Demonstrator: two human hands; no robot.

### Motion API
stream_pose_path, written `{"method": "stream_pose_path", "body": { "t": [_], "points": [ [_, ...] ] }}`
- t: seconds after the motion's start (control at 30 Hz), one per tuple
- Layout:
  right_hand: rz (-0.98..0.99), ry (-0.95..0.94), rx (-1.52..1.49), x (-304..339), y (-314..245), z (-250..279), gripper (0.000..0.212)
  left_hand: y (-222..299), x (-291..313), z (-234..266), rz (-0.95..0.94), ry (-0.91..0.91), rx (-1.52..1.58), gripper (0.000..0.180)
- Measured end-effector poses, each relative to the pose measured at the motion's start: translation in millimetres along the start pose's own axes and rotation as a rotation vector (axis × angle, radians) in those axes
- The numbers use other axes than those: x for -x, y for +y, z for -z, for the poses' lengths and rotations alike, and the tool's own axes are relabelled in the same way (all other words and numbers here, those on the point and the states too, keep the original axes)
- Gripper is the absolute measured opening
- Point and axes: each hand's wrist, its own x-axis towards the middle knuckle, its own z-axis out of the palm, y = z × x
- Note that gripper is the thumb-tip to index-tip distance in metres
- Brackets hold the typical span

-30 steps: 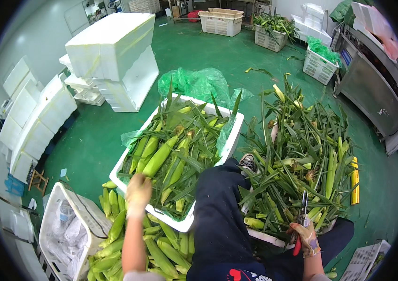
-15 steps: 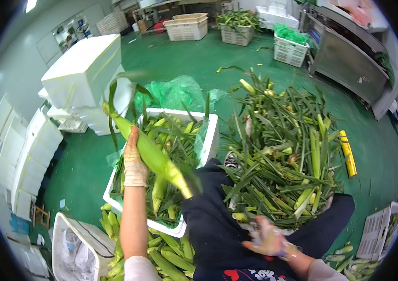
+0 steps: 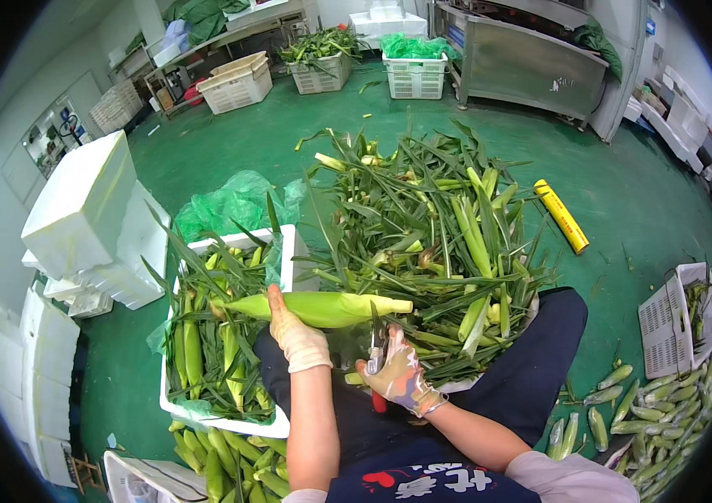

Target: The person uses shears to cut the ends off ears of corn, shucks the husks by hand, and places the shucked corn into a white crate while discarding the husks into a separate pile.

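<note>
The long husked corn ear [image 3: 318, 308] is pale yellow-green, darker green at its leafy end; the gloved left hand [image 3: 296, 337] holding it wears cream, the gloved right hand [image 3: 398, 375] a clear glove mottled pink and blue. The cutting tool [image 3: 376, 362] shows red at its handle. The square foam box [image 3: 285, 260] is white, the painted floor [image 3: 230, 138] deep green, the plastic roll [image 3: 561, 215] yellow

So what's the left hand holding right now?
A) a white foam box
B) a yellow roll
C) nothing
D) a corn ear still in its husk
D: the gloved left hand grips a green husked corn ear, held level over the lap.
</note>
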Motion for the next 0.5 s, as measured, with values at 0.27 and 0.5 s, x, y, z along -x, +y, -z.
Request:
{"method": "stream_pose_path", "body": {
  "t": [0.27,0.5],
  "points": [
    [0.125,-0.225,-0.188,-31.5,27.1,57.3,0.042,22.5,10.2,-12.4,0.106,-0.615,-0.371,0.052],
    [0.017,-0.231,-0.631,-130.4,-39.1,48.1,0.038,-3.6,55.0,11.2,-0.025,-0.819,-0.624,0.05]
  ]
}}
